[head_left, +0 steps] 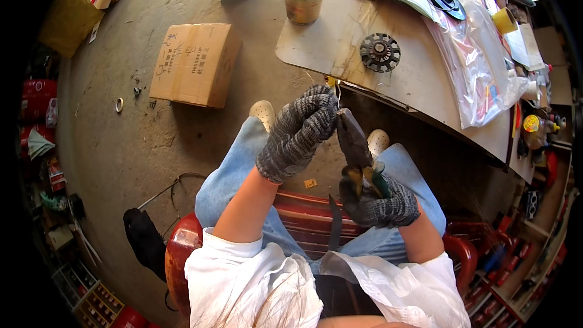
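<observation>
Both my hands wear grey knitted gloves and are raised over my lap. My right hand grips the handles of a pair of pliers, whose dark jaws point up toward my left hand. My left hand is closed, pinching a small yellow piece with a thin wire at the fingertips, right by the plier jaws. What exactly sits between the jaws is too small to tell.
A workbench stands ahead to the right with a black toothed wheel, a tin can, an open book and plastic bags. A cardboard box lies on the concrete floor. I sit on a red chair.
</observation>
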The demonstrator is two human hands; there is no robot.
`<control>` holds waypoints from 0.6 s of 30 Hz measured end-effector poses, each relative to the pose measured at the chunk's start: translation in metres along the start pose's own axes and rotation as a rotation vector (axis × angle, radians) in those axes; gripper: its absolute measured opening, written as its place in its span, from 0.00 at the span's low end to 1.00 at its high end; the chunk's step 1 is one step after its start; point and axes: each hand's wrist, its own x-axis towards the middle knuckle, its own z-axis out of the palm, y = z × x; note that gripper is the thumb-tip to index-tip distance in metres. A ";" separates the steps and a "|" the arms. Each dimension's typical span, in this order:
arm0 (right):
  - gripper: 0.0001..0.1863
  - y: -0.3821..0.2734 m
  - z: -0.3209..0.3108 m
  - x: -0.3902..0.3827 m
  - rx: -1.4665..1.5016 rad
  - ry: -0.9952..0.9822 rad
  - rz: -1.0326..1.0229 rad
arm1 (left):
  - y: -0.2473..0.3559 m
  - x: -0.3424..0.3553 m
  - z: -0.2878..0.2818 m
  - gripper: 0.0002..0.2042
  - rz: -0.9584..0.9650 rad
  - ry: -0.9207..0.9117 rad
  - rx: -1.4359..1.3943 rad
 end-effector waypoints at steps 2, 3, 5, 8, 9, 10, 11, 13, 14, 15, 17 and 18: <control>0.18 0.000 0.000 0.000 0.049 0.011 0.044 | -0.007 -0.002 -0.004 0.15 0.124 -0.047 0.143; 0.18 0.001 -0.003 -0.001 0.106 0.007 0.088 | -0.009 -0.001 -0.006 0.17 0.193 -0.073 0.206; 0.19 0.002 -0.011 -0.004 0.240 -0.008 0.195 | -0.010 0.005 -0.012 0.19 0.357 -0.154 0.318; 0.21 -0.006 -0.007 -0.009 0.379 -0.052 0.177 | -0.011 0.006 -0.017 0.20 0.350 -0.218 0.343; 0.22 -0.013 -0.002 -0.012 0.410 -0.060 0.136 | -0.011 0.007 -0.018 0.19 0.350 -0.239 0.365; 0.23 -0.020 0.005 -0.013 0.514 0.065 0.200 | -0.012 0.008 -0.020 0.19 0.350 -0.262 0.386; 0.24 -0.027 0.015 -0.011 0.617 0.181 0.264 | -0.010 0.008 -0.021 0.19 0.348 -0.281 0.416; 0.24 -0.031 0.017 -0.008 0.546 0.209 0.269 | -0.006 0.001 -0.008 0.18 0.170 -0.110 0.257; 0.23 -0.030 0.014 -0.006 0.372 0.120 0.210 | -0.004 0.002 -0.006 0.17 0.159 -0.061 0.252; 0.23 -0.025 0.009 -0.005 0.253 0.072 0.184 | -0.002 0.002 -0.004 0.16 0.148 -0.009 0.245; 0.25 -0.009 -0.005 -0.002 0.077 0.031 0.157 | 0.005 0.014 -0.004 0.12 0.279 0.012 0.376; 0.24 -0.012 -0.004 -0.001 -0.021 0.045 0.128 | 0.011 0.017 -0.004 0.10 0.367 0.045 0.551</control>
